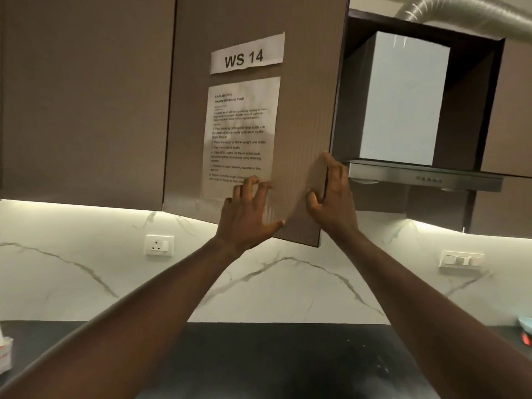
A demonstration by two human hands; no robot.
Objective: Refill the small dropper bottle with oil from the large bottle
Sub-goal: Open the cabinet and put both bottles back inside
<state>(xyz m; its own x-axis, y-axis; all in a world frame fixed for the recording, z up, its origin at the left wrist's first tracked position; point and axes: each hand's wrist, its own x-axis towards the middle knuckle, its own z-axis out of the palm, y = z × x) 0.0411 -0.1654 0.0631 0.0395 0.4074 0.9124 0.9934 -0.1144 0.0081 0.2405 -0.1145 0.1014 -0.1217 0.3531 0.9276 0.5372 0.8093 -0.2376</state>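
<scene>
Neither the small dropper bottle nor the large oil bottle is in view. Both my arms reach up to a brown wall cabinet door (302,96) that stands partly swung out. My left hand (247,214) lies against the door's front near its lower edge, fingers spread and slightly bent. My right hand (331,194) grips the door's right edge, thumb on the front face and fingers wrapped behind it. A printed task sheet (241,133) and a "WS 14" label (246,54) are taped to the door. The cabinet's inside is hidden behind the door.
A steel range hood (417,174) with a white chimney box (403,99) hangs right of the door. Below lie a black countertop (273,358) and a white marble backsplash with a socket (159,245) and a switch plate (461,259). A white carton (5,352) stands far left, a blue dish (525,323) far right.
</scene>
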